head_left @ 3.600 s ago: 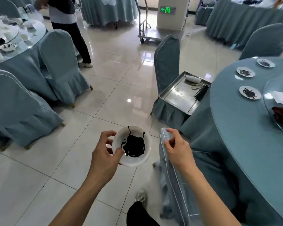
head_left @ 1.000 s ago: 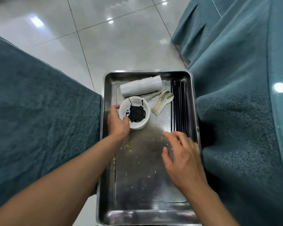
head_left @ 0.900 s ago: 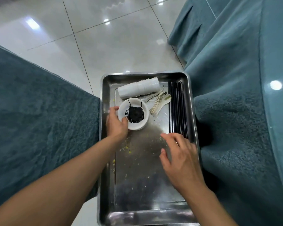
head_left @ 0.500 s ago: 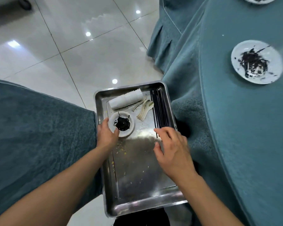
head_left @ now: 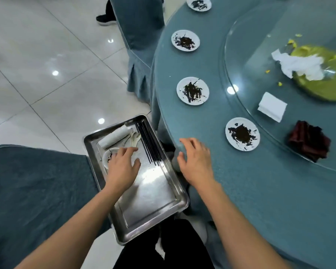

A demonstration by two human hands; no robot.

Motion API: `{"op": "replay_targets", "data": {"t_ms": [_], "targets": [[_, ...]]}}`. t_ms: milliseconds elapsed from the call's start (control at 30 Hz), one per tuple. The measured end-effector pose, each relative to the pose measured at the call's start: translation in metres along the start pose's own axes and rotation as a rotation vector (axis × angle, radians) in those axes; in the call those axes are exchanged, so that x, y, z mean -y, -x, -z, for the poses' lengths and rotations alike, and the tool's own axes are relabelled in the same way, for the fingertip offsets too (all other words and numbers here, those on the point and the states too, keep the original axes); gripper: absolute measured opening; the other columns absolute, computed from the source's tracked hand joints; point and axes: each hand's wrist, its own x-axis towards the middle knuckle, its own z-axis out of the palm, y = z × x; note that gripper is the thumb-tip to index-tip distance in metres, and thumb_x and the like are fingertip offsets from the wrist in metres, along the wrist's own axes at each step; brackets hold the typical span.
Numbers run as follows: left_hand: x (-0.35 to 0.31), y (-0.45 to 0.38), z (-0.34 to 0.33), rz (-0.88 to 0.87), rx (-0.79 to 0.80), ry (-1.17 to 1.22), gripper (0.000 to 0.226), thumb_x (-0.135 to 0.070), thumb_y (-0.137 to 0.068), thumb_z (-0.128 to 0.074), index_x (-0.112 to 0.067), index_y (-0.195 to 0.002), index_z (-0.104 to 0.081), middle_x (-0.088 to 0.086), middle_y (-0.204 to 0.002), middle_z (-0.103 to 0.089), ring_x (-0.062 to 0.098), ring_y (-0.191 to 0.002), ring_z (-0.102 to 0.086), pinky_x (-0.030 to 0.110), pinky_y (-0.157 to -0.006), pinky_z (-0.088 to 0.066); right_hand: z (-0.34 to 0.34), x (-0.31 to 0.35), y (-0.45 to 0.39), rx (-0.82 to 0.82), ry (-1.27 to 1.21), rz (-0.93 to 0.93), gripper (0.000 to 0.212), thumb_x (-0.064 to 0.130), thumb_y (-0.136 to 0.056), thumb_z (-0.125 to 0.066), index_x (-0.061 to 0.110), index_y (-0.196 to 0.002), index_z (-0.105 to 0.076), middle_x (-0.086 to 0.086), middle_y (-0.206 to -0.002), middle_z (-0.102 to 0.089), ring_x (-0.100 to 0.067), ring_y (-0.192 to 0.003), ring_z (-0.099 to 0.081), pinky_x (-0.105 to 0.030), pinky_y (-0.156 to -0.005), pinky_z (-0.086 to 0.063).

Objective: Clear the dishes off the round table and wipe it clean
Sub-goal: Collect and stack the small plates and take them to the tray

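A small white dish (head_left: 107, 157) smeared with dark sauce lies in the steel tray (head_left: 159, 202), partly hidden under my left hand (head_left: 122, 167). That hand hovers over it with fingers spread and relaxed, gripping nothing. My right hand (head_left: 196, 162) is open at the edge of the round table (head_left: 250, 191). The nearest dirty plate (head_left: 242, 133) lies just beyond it. Further plates (head_left: 192, 90) (head_left: 185, 40) (head_left: 199, 3) follow the table's rim.
The tray also holds stacked white cups (head_left: 114, 136), spoons (head_left: 134, 138) and black chopsticks (head_left: 149, 145). The glass turntable (head_left: 246, 61) carries a folded napkin (head_left: 272, 106), a dark red cloth (head_left: 308, 141) and a yellow-green mess (head_left: 324, 78). Covered chairs (head_left: 37, 191) (head_left: 138, 35) flank the tray.
My left hand has let go of the dish, which now lies in the tray. My right hand moved from the tray to the table's edge. The view swung toward the table.
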Motion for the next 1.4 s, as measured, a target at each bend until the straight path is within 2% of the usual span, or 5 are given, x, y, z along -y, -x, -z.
{"op": "replay_targets", "data": {"t_ms": [333,633,1033,1233,1400], "targets": [[-0.123,0.001,-0.012,-0.19,0.056,-0.036,0.038,-0.025,-0.097,-0.059,-0.022,-0.135,-0.059,0.007,-0.129,-0.061,0.036,-0.118,-0.054,0.045,-0.103,-0.037,0.054,-0.097,0.038,-0.119,-0.033,-0.189,0.042,0.029,-0.084,-0.055,0.021,-0.124,-0.061,-0.003,-0.114,-0.059,-0.031,-0.099,-0.06,-0.047,-0.085,-0.047],[-0.207,-0.079,-0.049,-0.097,0.127,-0.076,0.038,-0.028,-0.099,-0.055,-0.021,-0.136,-0.055,0.01,-0.133,-0.059,0.035,-0.119,-0.054,0.044,-0.106,-0.04,0.086,-0.204,0.013,-0.044,-0.019,-0.293,0.045,0.021,-0.084,-0.071,0.019,-0.128,-0.064,-0.006,-0.116,-0.063,-0.035,-0.099,-0.063,-0.047,-0.087,-0.047],[-0.246,-0.188,-0.067,0.545,-0.075,0.357,0.037,-0.03,-0.099,-0.055,-0.003,-0.124,-0.063,0.019,-0.123,-0.067,0.038,-0.118,-0.061,0.037,-0.099,-0.046,0.084,-0.28,-0.015,0.003,-0.108,-0.311,0.038,0.019,-0.086,-0.068,0.018,-0.124,-0.063,-0.006,-0.117,-0.064,-0.03,-0.107,-0.061,-0.045,-0.09,-0.048],[-0.216,-0.232,-0.085,0.76,-0.188,0.67,0.032,-0.039,-0.079,-0.077,-0.011,-0.079,-0.061,0.018,-0.074,-0.072,0.031,-0.06,-0.074,0.048,-0.072,-0.064,0.08,-0.285,-0.025,0.019,-0.079,-0.319,0.033,0.024,-0.089,-0.066,0.017,-0.121,-0.061,-0.005,-0.116,-0.066,-0.028,-0.106,-0.063,-0.043,-0.088,-0.049],[-0.23,-0.23,-0.076,0.827,-0.245,0.804,0.009,0.0,-0.088,-0.068,-0.002,-0.095,-0.062,0.017,-0.073,-0.065,0.027,-0.045,-0.064,0.048,-0.062,-0.063,0.08,-0.279,-0.034,0.045,-0.074,-0.344,0.025,0.029,-0.091,-0.066,0.019,-0.111,-0.056,-0.004,-0.103,-0.07,-0.032,-0.094,-0.066,-0.04,-0.079,-0.049]]}}
